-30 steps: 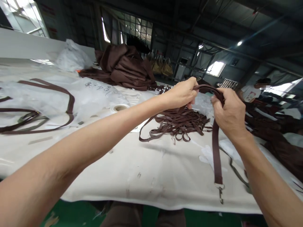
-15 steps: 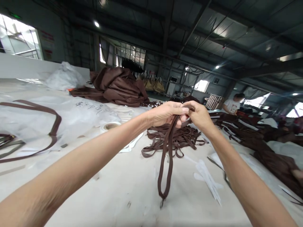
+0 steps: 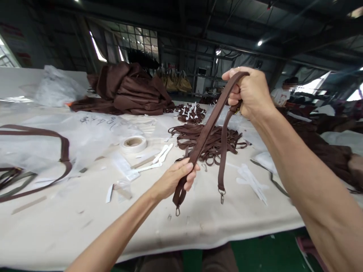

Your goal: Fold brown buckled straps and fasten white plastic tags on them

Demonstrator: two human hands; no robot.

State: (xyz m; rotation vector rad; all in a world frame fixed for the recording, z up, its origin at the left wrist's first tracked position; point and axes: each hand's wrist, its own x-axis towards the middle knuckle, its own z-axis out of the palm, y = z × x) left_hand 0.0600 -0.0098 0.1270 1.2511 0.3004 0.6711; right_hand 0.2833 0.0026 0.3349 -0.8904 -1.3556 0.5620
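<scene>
Table [image 3: 56, 230], strap [image 3: 213, 117], handwriting [image 3: 98, 121] on plastic [image 3: 87, 145]

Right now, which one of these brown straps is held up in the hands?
The slanting strap, running from the left hand up to the right hand; no hand holds the pile of straps behind it or the loose strap at far left.

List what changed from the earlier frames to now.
Left hand moved down-left, right hand up-right, parting since half a second ago; brown strap now stretches between them. Both still hold it. Strap pile and white roll stayed put.
</scene>
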